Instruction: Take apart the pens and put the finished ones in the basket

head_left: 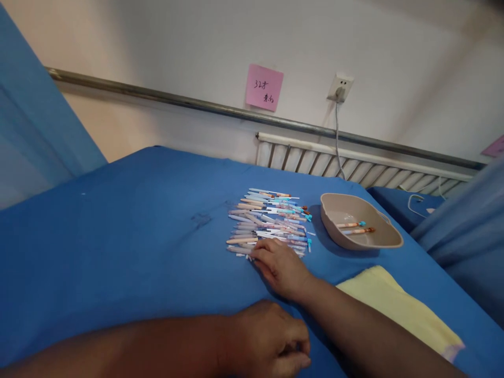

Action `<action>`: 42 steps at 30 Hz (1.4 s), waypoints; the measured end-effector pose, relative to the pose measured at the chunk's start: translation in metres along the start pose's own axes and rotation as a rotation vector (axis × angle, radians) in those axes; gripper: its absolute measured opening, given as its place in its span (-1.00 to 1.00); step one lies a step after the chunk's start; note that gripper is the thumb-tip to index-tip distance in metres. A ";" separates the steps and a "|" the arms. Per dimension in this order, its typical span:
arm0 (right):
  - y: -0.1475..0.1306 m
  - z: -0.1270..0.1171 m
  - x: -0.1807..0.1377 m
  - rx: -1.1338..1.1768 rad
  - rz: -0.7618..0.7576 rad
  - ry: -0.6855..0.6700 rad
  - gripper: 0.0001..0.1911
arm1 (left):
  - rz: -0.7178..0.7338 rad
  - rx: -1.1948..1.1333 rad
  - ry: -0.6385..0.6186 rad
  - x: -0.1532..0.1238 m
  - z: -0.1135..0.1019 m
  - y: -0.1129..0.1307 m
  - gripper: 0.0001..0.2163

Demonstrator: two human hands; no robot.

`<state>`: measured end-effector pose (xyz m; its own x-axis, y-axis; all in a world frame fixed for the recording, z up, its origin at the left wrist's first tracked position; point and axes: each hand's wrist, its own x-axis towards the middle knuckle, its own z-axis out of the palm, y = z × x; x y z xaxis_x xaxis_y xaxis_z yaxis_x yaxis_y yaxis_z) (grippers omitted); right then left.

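Many slim pens (271,218) lie side by side in a loose stack on the blue sheet, with light barrels and some turquoise, brown and blue ends. My right hand (281,268) is over the near edge of this stack, its fingers bent and drawn together against the lowest pens. Whatever is under those fingertips is hidden. Small white pieces (248,257) lie beside them. Closer to me, my left hand (275,338) is apart from the pens, fingers curled in toward the thumb. What it holds, if anything, I cannot make out.
Right of the pens stands a beige basin (388,237) with two pens (356,230) inside. A yellow cloth (397,299) lies near my right forearm. Behind are a radiator (315,160), a metal rail (189,105), a plugged-in socket (340,87) and a pink note (264,86).
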<state>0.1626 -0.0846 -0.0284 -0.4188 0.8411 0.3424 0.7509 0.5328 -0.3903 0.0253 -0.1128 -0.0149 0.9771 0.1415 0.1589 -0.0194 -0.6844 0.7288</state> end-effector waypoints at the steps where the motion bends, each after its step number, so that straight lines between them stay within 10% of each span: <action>1: 0.001 0.000 0.000 0.000 0.002 -0.016 -0.77 | -0.001 -0.006 0.002 0.000 0.000 -0.001 -0.95; 13: 0.034 -0.004 -0.009 0.559 0.408 0.153 -0.92 | 0.038 -0.036 0.011 -0.002 -0.002 -0.003 -0.95; 24: 0.040 -0.025 -0.013 0.248 0.328 0.127 -0.91 | -0.035 0.031 0.001 -0.002 -0.015 -0.002 -0.92; 35: 0.052 -0.030 -0.012 0.030 0.280 0.065 -0.94 | -0.409 0.501 0.361 -0.004 -0.081 -0.039 -0.79; 42: 0.052 -0.028 -0.011 -0.010 0.314 0.003 -0.93 | -0.547 0.656 0.271 -0.006 -0.087 -0.064 -0.81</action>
<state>0.2203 -0.0688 -0.0279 -0.1645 0.9640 0.2090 0.8484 0.2464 -0.4685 0.0024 -0.0075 -0.0047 0.7293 0.6747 0.1135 0.6403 -0.7315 0.2345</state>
